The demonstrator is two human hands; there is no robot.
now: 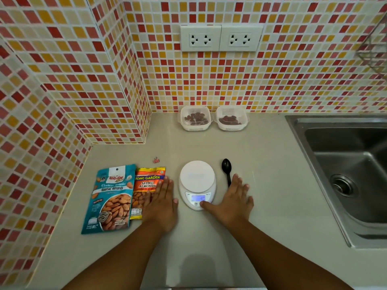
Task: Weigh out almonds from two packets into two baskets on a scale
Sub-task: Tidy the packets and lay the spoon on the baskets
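A white kitchen scale (197, 181) stands mid-counter with nothing on its platform and its display lit. Two white baskets, the left basket (195, 117) and the right basket (231, 118), sit by the back wall, each holding several almonds. To the left lie a teal roasted-almonds packet (111, 197) and an orange salted-almonds packet (146, 185). My left hand (161, 204) lies flat, fingers straight, partly over the orange packet. My right hand (232, 199) rests flat on the counter, its thumb touching the scale's front by the display. A black spoon (227, 169) lies right of the scale.
A small pink binder clip (155, 159) lies behind the packets. A steel sink (347, 174) fills the right side. Tiled walls close in the left and back, with two wall sockets (221, 38) above the baskets.
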